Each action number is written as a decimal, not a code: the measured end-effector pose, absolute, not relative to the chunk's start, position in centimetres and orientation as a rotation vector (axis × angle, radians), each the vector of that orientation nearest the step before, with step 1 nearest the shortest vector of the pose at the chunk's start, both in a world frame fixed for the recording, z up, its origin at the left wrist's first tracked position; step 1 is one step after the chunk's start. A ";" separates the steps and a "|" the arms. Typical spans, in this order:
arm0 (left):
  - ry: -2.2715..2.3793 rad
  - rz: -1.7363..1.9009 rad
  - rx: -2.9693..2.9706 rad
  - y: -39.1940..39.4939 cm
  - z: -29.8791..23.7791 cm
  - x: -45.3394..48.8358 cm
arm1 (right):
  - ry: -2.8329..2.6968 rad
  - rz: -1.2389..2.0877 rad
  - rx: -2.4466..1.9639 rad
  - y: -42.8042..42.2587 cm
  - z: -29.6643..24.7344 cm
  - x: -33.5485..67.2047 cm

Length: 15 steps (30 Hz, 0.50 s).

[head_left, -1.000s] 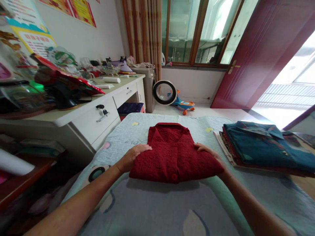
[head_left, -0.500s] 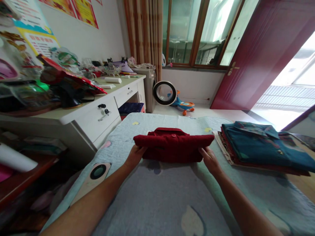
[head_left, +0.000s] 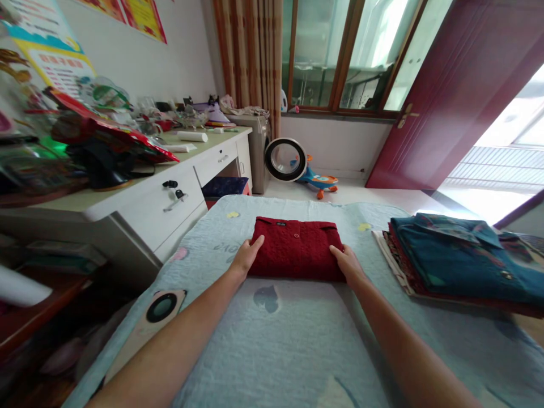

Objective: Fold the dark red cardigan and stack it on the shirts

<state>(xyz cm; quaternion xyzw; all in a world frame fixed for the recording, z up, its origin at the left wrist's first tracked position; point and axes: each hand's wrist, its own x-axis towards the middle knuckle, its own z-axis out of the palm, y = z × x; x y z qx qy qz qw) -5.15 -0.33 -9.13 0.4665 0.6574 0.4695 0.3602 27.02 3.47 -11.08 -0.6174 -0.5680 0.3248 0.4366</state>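
Note:
A dark red shirt (head_left: 296,249), folded into a flat rectangle with a button and a small black label near its far edge, lies on the bed's pale blue cover (head_left: 272,345). My left hand (head_left: 247,255) grips its left side, thumb on top and fingers underneath out of sight. On the opposite side my right hand (head_left: 347,263) holds the shirt the same way. To the right is a stack of folded clothes, with a blue-green collared garment (head_left: 463,255) on top.
A phone (head_left: 157,311) lies on the cover beside my left forearm. At left stands a white desk (head_left: 170,198) crowded with objects. Beyond the bed are a washing machine with its round door (head_left: 285,160) swung out, a blue and orange toy (head_left: 318,180) and a red door (head_left: 429,113).
The red shirt was folded over with its far part hidden behind a thick ridge; now it lies flatter, showing its buttoned front and label. Both hands stay at its sides.

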 end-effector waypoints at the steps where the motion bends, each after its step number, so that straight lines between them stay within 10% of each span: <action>1: 1.681 1.216 1.196 -0.4 -9.0 -5.0 | -1.439 0.796 -1.492 3.6 -11.2 27.1; 15: 2.299 0.854 1.780 -1.6 -8.0 -4.8 | -1.696 0.108 -1.598 2.6 -9.9 25.8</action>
